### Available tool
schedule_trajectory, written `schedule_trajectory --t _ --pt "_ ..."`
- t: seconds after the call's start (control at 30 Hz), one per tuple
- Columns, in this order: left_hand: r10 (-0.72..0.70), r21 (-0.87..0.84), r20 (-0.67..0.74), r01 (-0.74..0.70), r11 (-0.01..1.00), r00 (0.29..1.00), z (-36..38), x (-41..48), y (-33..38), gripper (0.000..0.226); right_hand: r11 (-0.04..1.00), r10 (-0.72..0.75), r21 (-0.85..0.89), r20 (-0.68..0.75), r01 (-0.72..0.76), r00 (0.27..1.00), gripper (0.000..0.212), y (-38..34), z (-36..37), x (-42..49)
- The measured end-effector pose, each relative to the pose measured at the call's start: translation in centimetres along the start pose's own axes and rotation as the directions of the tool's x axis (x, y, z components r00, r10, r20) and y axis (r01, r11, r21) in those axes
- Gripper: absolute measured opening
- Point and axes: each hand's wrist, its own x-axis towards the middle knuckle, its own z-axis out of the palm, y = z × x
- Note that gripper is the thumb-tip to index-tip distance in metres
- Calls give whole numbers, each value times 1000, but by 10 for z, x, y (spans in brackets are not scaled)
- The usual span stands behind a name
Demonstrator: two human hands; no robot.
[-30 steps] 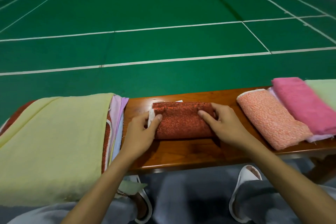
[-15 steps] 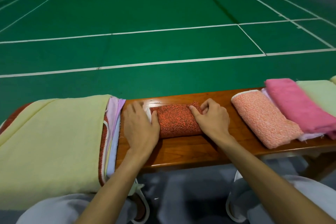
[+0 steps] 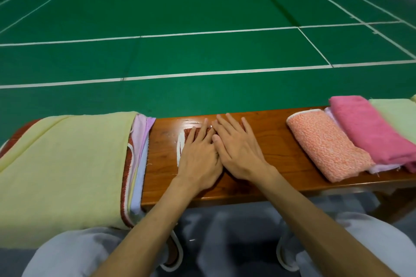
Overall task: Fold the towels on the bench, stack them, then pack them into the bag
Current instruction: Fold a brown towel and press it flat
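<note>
Two hands lie flat, side by side, on one small folded towel. Nearest the camera, knees in grey trousers (image 3: 78, 252) sit below the bench edge, and the forearms reach up from between them. The left hand (image 3: 198, 155) and the right hand (image 3: 239, 153) are palm down with fingers straight and spread, gripping nothing; they touch at the thumbs. I take this as pressing the fold flat so the bundle holds its shape once lifted.

Most of the dark red towel (image 3: 190, 133) is hidden under the palms. Only a strip of nubbly red pile shows by the left fingers, with a white hem along its left edge. It sits on the bare middle of the wooden bench (image 3: 274, 141).

Leftward, a pile of unfolded cloth drapes over the bench, with a pale yellow towel (image 3: 67, 164) on top and lilac and red edges beneath, probably waiting their turn. Rightward, the orange-speckled towel (image 3: 326, 148), pink towel (image 3: 369, 130) and pale green towel (image 3: 394, 114) lie folded, overlapping like shingles rather than squarely stacked. No bag is in view. Beyond lies the green court floor (image 3: 202, 7) with white lines.
</note>
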Motion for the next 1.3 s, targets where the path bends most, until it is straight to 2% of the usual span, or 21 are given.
schedule_trajectory --t 0.1,0.27,0.37,0.5,0.67,0.8,0.9,0.97,1.0,1.07,1.17,1.3 --pt "-20 -57 -5 20 998 1000 3 -3 2 66 998 9 -59 61 -5 998 71 4 3 -5" --pt "-76 -120 16 77 990 997 2 -7 -6 70 998 60 -41 102 -56 993 84 9 4 -17" --pt "-158 -143 42 163 976 987 1 -12 -24 75 988 130 -91 91 -122 987 73 22 5 -22" --pt "-247 -187 93 260 947 965 3 -17 -48 78 960 277 -70 96 -271 956 64 41 8 -33" --pt "-261 -200 140 286 937 955 3 -14 -48 70 958 287 -53 100 -283 953 61 48 7 -37" --pt "-281 -347 148 316 883 948 0 -15 -51 69 954 300 -42 120 -297 946 64 45 1 -35" --pt "-416 -396 98 419 817 904 -1 -16 -55 71 943 308 112 54 -313 950 63 45 -10 -32" --pt "-592 -389 34 556 734 806 -6 -15 -57 85 883 397 300 -68 -361 915 59 42 -21 -29" --pt "-662 -380 15 616 690 750 -9 -14 -58 92 834 480 369 -119 -410 869 54 40 -25 -27" --pt "-717 -346 52 686 640 695 -18 -13 -59 104 744 628 382 -119 -548 769 55 38 -31 -22" --pt "-691 -281 193 714 642 697 -26 -9 -52 95 707 689 234 -14 -667 725 76 32 -33 -17" --pt "-682 -231 176 703 672 710 -25 0 -32 81 713 679 156 91 -684 729 80 19 -30 -9"
